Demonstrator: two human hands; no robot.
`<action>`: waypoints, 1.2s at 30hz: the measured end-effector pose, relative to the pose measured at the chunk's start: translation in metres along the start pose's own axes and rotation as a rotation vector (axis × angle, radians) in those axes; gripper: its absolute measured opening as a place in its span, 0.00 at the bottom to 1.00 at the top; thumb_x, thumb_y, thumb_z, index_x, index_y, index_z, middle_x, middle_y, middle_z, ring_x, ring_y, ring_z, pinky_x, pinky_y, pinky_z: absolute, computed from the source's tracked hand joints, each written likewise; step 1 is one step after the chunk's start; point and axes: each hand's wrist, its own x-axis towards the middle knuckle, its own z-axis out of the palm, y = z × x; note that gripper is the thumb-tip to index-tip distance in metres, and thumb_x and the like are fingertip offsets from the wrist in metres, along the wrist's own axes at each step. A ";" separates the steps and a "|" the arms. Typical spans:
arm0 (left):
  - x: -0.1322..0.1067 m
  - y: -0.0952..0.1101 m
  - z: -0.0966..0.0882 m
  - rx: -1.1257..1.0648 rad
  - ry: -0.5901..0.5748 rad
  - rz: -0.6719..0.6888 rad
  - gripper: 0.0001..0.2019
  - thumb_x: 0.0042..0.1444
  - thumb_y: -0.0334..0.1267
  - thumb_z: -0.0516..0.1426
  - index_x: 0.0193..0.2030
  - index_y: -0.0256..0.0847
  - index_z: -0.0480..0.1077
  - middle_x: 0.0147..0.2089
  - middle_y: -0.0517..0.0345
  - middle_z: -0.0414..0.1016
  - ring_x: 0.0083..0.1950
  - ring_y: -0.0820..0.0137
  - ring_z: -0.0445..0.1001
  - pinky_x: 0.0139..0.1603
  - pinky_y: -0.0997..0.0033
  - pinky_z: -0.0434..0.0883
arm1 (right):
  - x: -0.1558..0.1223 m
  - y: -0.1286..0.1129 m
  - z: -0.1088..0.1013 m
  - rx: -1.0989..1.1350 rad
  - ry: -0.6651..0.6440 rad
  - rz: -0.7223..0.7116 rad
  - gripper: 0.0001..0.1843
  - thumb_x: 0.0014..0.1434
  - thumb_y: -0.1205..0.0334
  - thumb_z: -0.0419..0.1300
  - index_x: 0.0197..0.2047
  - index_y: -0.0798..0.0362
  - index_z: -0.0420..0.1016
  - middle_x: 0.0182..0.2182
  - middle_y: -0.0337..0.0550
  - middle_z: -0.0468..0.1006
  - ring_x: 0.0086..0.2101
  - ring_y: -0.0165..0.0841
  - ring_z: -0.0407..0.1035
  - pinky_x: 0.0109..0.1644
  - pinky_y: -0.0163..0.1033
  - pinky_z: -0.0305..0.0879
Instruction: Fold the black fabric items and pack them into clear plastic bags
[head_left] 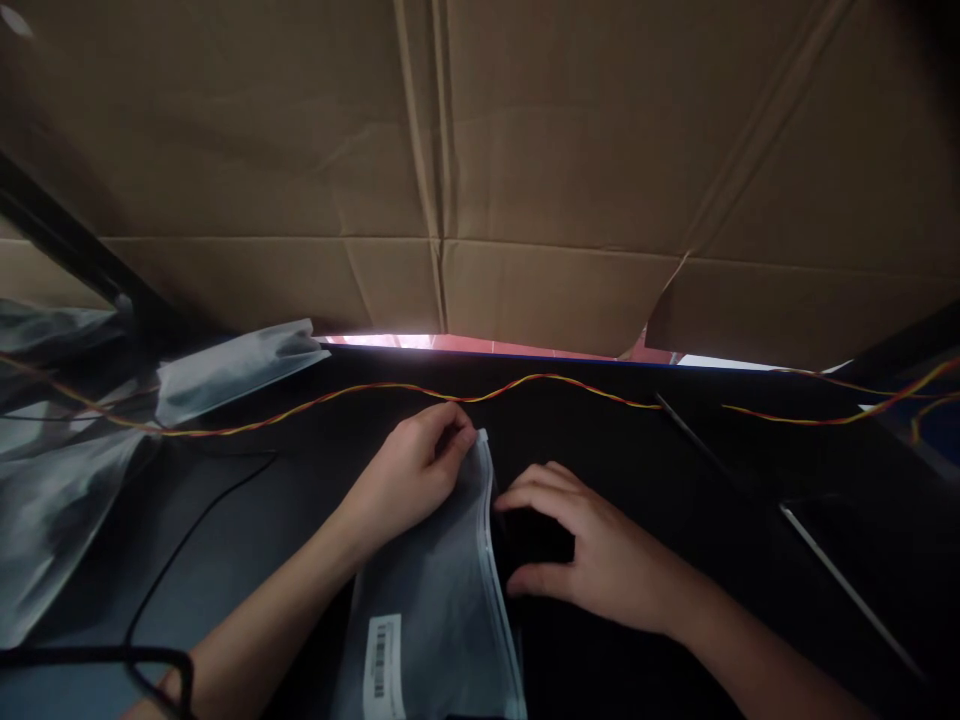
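Note:
A translucent zip bag [450, 570] with a white barcode label [383, 665] lies on the dark table in front of me. My left hand [420, 460] pinches the bag's far corner, at the end of its zip edge. Just right of that edge is my right hand [562, 540], its thumb and fingers spread apart in a C shape with nothing visible between them. The bag's contents, if any, are too dim to make out.
A red and yellow twisted wire [360, 392] crosses the table behind my hands. Several plastic bags [60, 510] and a black cable [187, 545] lie at left. A thin metal strip [847, 585] is at right. Cardboard [525, 150] walls off the back.

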 end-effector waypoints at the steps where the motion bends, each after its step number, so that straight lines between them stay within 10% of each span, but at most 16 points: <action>1: -0.001 0.000 0.001 0.002 0.005 -0.006 0.11 0.71 0.40 0.53 0.36 0.42 0.69 0.32 0.61 0.74 0.32 0.69 0.71 0.34 0.70 0.64 | -0.001 -0.001 0.004 -0.039 -0.026 -0.004 0.27 0.58 0.55 0.78 0.59 0.45 0.79 0.54 0.41 0.78 0.55 0.40 0.70 0.64 0.49 0.71; 10: -0.005 0.008 0.009 0.043 -0.002 -0.050 0.09 0.71 0.39 0.54 0.38 0.42 0.71 0.38 0.59 0.76 0.37 0.67 0.73 0.38 0.66 0.64 | -0.012 -0.009 0.041 -0.169 0.182 0.018 0.34 0.62 0.63 0.71 0.69 0.44 0.69 0.74 0.50 0.57 0.71 0.50 0.57 0.74 0.59 0.64; 18: -0.005 0.006 0.006 -0.116 -0.042 -0.062 0.13 0.74 0.45 0.53 0.39 0.43 0.70 0.33 0.63 0.72 0.33 0.70 0.69 0.35 0.70 0.65 | -0.011 -0.012 0.027 -0.080 0.017 -0.067 0.21 0.68 0.59 0.68 0.63 0.37 0.78 0.81 0.41 0.43 0.77 0.53 0.44 0.76 0.63 0.55; 24: -0.007 0.014 0.003 -0.191 -0.181 -0.003 0.13 0.75 0.46 0.53 0.39 0.42 0.69 0.32 0.66 0.68 0.32 0.73 0.65 0.33 0.73 0.63 | 0.004 0.004 0.020 0.336 0.367 0.113 0.08 0.73 0.55 0.61 0.50 0.47 0.80 0.45 0.42 0.82 0.44 0.35 0.76 0.49 0.41 0.73; 32: -0.019 0.025 0.004 -0.161 -0.350 0.101 0.10 0.75 0.42 0.53 0.41 0.43 0.70 0.31 0.66 0.69 0.31 0.74 0.65 0.32 0.73 0.62 | 0.008 0.003 0.021 0.521 0.261 0.161 0.19 0.73 0.54 0.59 0.30 0.51 0.68 0.25 0.31 0.63 0.27 0.26 0.57 0.30 0.33 0.56; 36: -0.016 0.023 0.005 -0.173 -0.250 0.089 0.12 0.76 0.43 0.51 0.39 0.43 0.67 0.33 0.65 0.68 0.33 0.73 0.66 0.34 0.73 0.65 | 0.005 -0.002 0.022 0.569 0.121 0.218 0.17 0.67 0.59 0.62 0.27 0.51 0.66 0.21 0.29 0.62 0.22 0.24 0.56 0.24 0.31 0.52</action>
